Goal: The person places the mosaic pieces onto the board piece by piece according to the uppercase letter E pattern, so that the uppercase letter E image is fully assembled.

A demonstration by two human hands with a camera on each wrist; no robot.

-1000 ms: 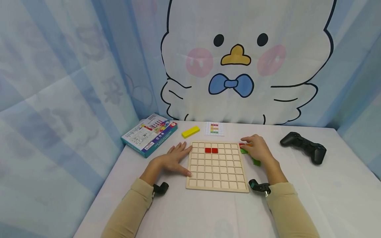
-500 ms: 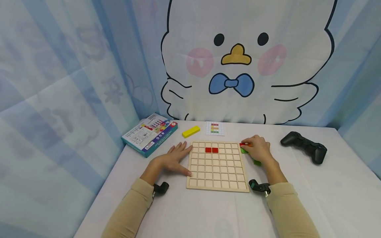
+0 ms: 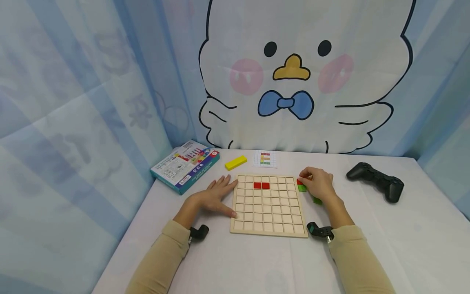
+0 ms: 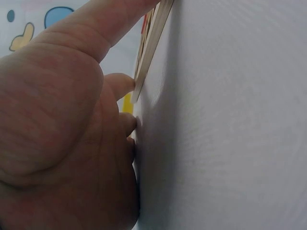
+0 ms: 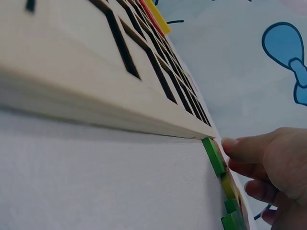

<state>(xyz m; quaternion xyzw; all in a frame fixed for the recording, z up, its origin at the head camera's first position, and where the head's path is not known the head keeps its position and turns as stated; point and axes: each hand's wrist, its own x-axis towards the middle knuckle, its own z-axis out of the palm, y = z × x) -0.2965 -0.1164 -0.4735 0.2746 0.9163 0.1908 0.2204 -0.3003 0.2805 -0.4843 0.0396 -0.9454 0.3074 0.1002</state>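
Observation:
A square wooden grid board (image 3: 268,226) lies on the table, with two red tiles (image 3: 261,185) side by side in its second row from the back. My left hand (image 3: 214,198) is spread flat at the board's left edge; thumb and index finger touch the frame. Beyond the right edge, my right hand (image 3: 318,183) bends over a small group of coloured tiles, fingertips at a red tile (image 3: 299,182). I cannot tell whether they pinch it. A green tile (image 3: 302,188) lies just in front of it, and more green (image 3: 317,200) shows under the hand.
A yellow block (image 3: 236,162) and a small pattern card (image 3: 265,159) lie behind the board. At the back left is a teal-edged game box (image 3: 185,166). A black game controller (image 3: 374,181) sits to the right. Printed curtains hang behind and beside the table.
My right fingertips have shifted slightly right, showing more of the green tile. The red tile beside it has moved slightly, and an orange piece has gone from sight. My left hand stays put.

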